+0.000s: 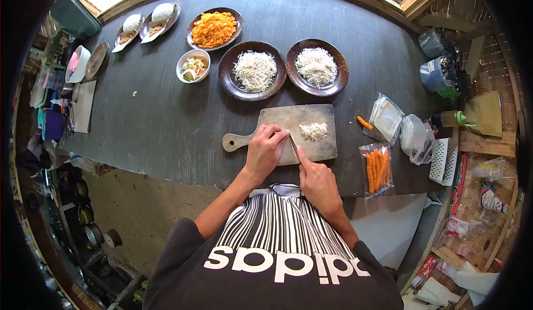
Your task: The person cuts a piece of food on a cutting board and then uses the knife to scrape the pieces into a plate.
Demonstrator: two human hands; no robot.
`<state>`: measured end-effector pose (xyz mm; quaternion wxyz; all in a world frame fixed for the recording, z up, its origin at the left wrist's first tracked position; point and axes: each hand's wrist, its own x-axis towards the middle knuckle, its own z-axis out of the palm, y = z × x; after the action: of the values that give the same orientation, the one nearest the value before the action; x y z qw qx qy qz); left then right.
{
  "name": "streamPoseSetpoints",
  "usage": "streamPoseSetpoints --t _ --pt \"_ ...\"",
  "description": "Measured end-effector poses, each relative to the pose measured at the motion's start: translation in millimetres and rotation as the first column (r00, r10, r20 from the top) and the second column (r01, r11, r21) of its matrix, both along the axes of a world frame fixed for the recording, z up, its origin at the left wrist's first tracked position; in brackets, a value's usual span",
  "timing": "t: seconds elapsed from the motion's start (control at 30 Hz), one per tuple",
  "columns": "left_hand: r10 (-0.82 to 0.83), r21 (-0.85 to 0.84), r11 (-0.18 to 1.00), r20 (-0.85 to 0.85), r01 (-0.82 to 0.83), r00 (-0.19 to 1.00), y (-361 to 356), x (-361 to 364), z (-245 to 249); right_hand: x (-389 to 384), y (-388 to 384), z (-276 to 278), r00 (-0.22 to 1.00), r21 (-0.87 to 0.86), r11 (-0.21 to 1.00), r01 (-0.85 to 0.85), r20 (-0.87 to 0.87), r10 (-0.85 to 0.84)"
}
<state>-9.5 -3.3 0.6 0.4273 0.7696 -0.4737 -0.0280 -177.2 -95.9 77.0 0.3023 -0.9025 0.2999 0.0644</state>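
A wooden cutting board (272, 116) with a handle on its left lies at the table's near edge. On its right half sits a small pile of thin white shreds (314, 132). My right hand (317, 183) grips a knife (293, 142), its forefinger along the back of the blade, which stands on the board. Just left of the blade, my left hand (266, 148) is closed with curled fingertips on the board; whatever lies beneath them is hidden. Beyond the board, a brown plate (226, 75) and a second brown plate (344, 71) hold larger heaps of similar shreds.
A plate of orange pieces (214, 29), a bowl of mixed vegetables (192, 65) and two plates with white rice mounds (162, 12) stand farther left. At right lie a bag of carrots (377, 169), a loose carrot piece (364, 123), plastic bags (416, 139) and a white basket (443, 161).
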Motion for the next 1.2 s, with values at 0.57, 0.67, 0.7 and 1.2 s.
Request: streamPoseSetpoints --t 0.57,0.67,0.7,1.2 --pt "0.002 -0.017 1.0 0.004 -0.002 1.0 0 1 -1 -1 1 2 1.0 0.017 1.0 0.006 0.017 -0.006" --pt "0.005 -0.021 1.0 -0.002 -0.005 1.0 0 0 -1 3 -1 -1 0.998 0.024 0.999 0.027 0.06 -0.028" --pt "0.002 -0.019 1.0 0.001 -0.002 1.0 0 0 -1 6 -2 -4 0.998 0.024 0.999 0.029 0.062 -0.03" --pt "0.016 -0.019 1.0 -0.017 -0.017 1.0 -1 0 0 0 -3 -4 0.998 0.035 0.999 0.002 0.067 -0.004"
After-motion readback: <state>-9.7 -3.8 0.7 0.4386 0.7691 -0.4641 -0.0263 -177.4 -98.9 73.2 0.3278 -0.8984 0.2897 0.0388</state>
